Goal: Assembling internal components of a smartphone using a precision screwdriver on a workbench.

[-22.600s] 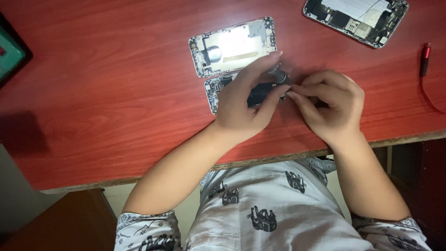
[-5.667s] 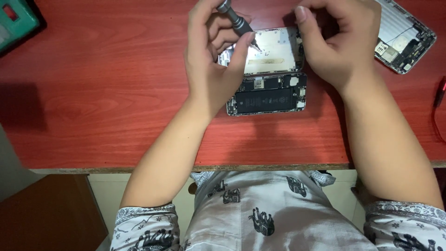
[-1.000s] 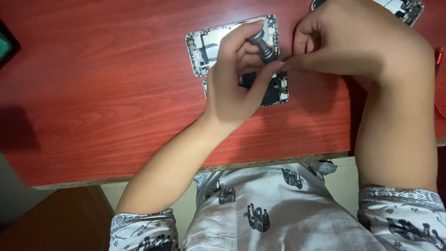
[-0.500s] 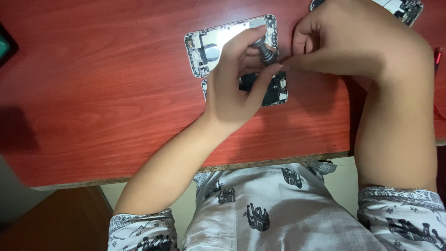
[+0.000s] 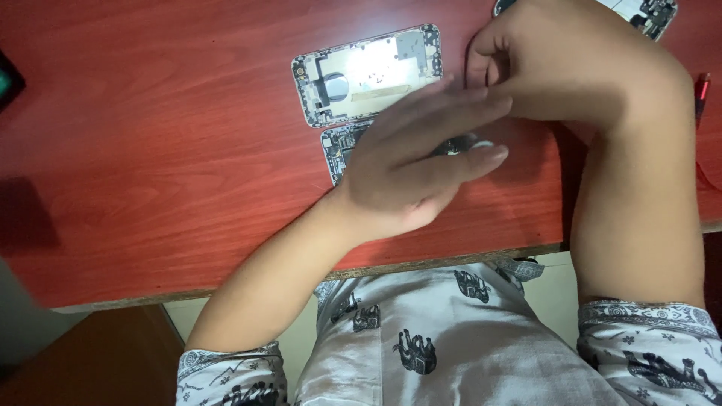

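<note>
Phone housing [image 5: 366, 74], opened with its inner plate face up, lies on the red wooden table [image 5: 150, 150] just beyond the hands, and touching its near edge sits the second, darker phone body [image 5: 342, 144], mostly hidden beneath the left hand [image 5: 406, 169]. That hand lies flat over the darker body with fingers stretched out and loosely spread, blurred, and I cannot tell whether anything sits under the palm. The right hand [image 5: 556, 68] is curled into a loose fist just beside the housing's right end, fingers pinched together as if on something small; what it grips is hidden. My reading is that the work stands at the stage of fine disassembly of the darker body, and a next move would call for a steady hold on it and a precise fingertip placement
</note>
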